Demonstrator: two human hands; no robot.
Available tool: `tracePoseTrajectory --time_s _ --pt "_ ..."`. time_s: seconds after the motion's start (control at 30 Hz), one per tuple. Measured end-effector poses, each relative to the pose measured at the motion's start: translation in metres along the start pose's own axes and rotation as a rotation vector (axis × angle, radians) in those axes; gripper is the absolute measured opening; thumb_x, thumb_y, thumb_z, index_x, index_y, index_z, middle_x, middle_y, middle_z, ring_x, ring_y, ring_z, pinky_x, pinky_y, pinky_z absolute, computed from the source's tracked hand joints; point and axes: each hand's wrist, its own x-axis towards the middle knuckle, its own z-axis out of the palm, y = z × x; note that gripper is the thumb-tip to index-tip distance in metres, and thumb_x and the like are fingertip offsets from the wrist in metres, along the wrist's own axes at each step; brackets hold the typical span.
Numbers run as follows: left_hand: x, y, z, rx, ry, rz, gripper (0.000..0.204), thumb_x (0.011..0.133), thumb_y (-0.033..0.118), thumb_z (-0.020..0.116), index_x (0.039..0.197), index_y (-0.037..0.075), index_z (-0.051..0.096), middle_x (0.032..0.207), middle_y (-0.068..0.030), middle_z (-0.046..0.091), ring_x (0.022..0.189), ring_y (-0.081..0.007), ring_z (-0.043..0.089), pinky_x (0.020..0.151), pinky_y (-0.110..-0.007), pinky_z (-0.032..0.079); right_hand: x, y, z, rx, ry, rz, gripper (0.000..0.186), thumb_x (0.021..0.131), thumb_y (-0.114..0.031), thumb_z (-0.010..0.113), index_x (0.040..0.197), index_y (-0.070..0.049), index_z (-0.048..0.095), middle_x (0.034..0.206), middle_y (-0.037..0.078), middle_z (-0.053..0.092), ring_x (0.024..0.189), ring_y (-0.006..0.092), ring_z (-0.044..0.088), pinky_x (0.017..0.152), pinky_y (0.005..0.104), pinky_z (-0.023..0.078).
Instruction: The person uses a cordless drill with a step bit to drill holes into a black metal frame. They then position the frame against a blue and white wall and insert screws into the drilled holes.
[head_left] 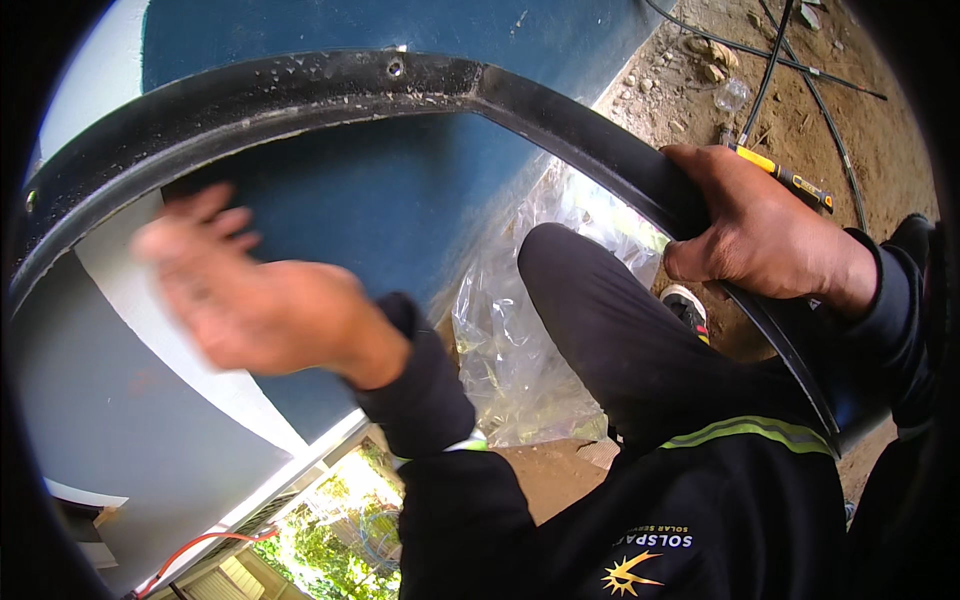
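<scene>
A long black metal angle bar (330, 85) curves across the view, with scuffed paint, a hole near its middle and a seam just right of that. My right hand (765, 225) is wrapped round the bar's right part, thumb on the near side. My left hand (255, 290) is in the air below the bar's left half, blurred by motion. Its fingers look stretched out and apart, with nothing in them. Beyond my right hand, a tool with a yellow-and-black handle (795, 185) lies on the ground, partly hidden by that hand.
A blue wall (370, 200) with white and grey bands stands ahead and left. Crumpled clear plastic sheeting (510, 340) lies beside my bent knee (600, 300). Black cables (830, 120) and stones are on the dirt at upper right. An orange cable (205, 540) shows at lower left.
</scene>
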Motion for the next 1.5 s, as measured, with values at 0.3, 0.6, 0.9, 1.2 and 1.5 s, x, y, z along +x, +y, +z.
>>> tracePoseTrajectory --time_s 0.3,0.6,0.9,1.2,1.5 --pt "-0.071 -0.029 0.027 -1.171 -0.533 -1.227 0.03 0.109 0.032 0.048 0.114 0.007 0.064 0.084 -0.0054 0.058 0.058 -0.012 0.042 0.058 -0.028 0.037 0.003 -0.003 -0.008 0.014 -0.105 0.126 0.043 0.078 -0.004 0.074 0.114 0.014 0.058 0.074 0.012 0.063 0.058 0.0159 0.062 0.054 0.0329 0.049" --pt "-0.064 -0.035 0.039 -1.705 -0.477 -1.58 0.024 0.106 0.025 0.05 0.098 0.007 0.063 0.071 0.0003 0.041 0.054 -0.0106 0.031 0.054 -0.029 0.028 0.004 0.0 -0.008 0.02 -0.078 0.089 0.038 0.08 -0.011 0.077 0.104 0.014 0.062 0.071 0.012 0.064 0.057 0.0179 0.063 0.054 0.0342 0.051" --pt "-0.063 -0.048 0.046 -1.885 -0.428 -1.768 0.026 0.103 0.026 0.054 0.089 0.006 0.06 0.065 0.0023 0.034 0.05 -0.0109 0.027 0.052 -0.029 0.026 0.003 -0.002 -0.012 -0.007 -0.101 0.102 0.04 0.08 -0.013 0.078 0.106 0.014 0.063 0.074 0.013 0.066 0.059 0.0184 0.066 0.056 0.0344 0.053" --pt "-0.059 -0.023 0.043 -1.316 -0.35 -1.4 0.021 0.102 0.018 0.051 0.087 0.006 0.06 0.066 0.0005 0.041 0.051 -0.0102 0.032 0.052 -0.028 0.028 0.011 0.014 -0.004 0.026 -0.058 -0.002 0.044 0.082 -0.015 0.08 0.11 0.014 0.063 0.075 0.014 0.068 0.06 0.019 0.066 0.058 0.0347 0.053" --pt "-0.065 0.015 0.032 -0.596 -0.253 -0.837 0.012 0.099 0.008 0.057 0.096 0.0 0.065 0.073 -0.0013 0.052 0.056 -0.0072 0.041 0.052 -0.023 0.032 0.013 0.011 -0.009 -0.042 -0.065 0.038 0.048 0.078 -0.016 0.08 0.111 0.014 0.064 0.085 0.02 0.07 0.079 0.0263 0.07 0.075 0.038 0.055"
